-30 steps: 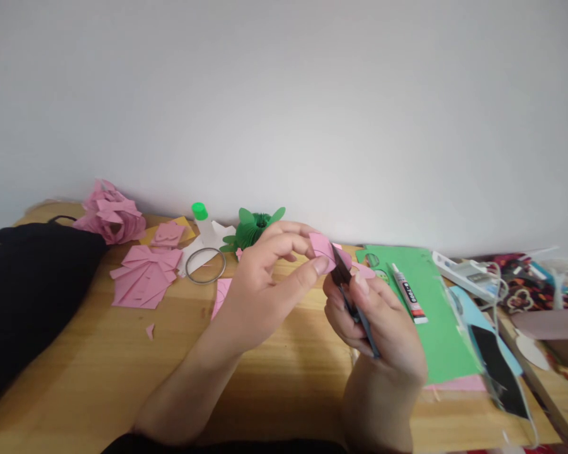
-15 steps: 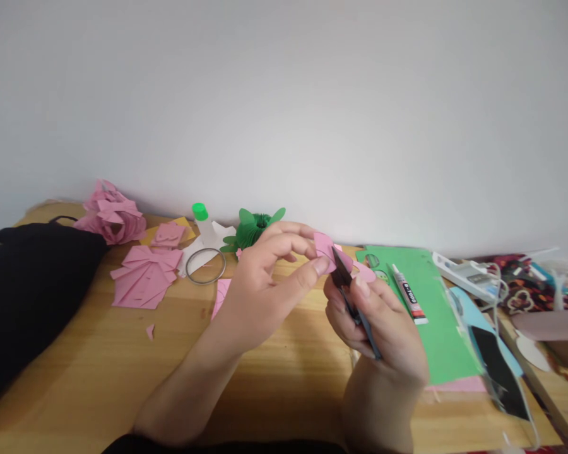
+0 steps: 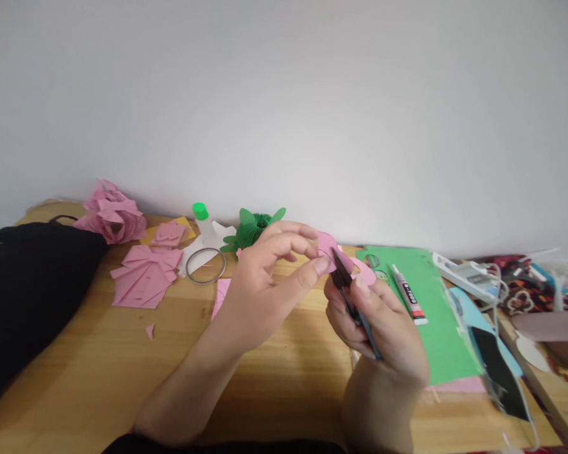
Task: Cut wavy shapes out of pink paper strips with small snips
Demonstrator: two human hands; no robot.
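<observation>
Between the thumb and fingers of my left hand [image 3: 269,284] is a small piece of pink paper [image 3: 327,244], raised above the table. My right hand [image 3: 383,315] is closed around dark thread snips [image 3: 343,275], their blades pointing up and left against the paper. A curved pink strip [image 3: 363,271] shows just right of the blades. Whether the blades are fully closed cannot be made out. Behind my left hand, a green pleated paper shape [image 3: 250,232] with leaf-like pieces is partly hidden.
Pink folded papers [image 3: 146,277], a pink paper ball [image 3: 110,214], a glue stick [image 3: 202,221] and a metal ring [image 3: 206,265] lie left. A glue tube [image 3: 409,296] rests on green sheets [image 3: 447,353] at right, near a white power strip [image 3: 468,277]. Black fabric [image 3: 38,296] covers the left edge.
The pink paper at the blades has shifted and turned slightly, its top edge now looking more rounded. Both hands have stayed almost in place.
</observation>
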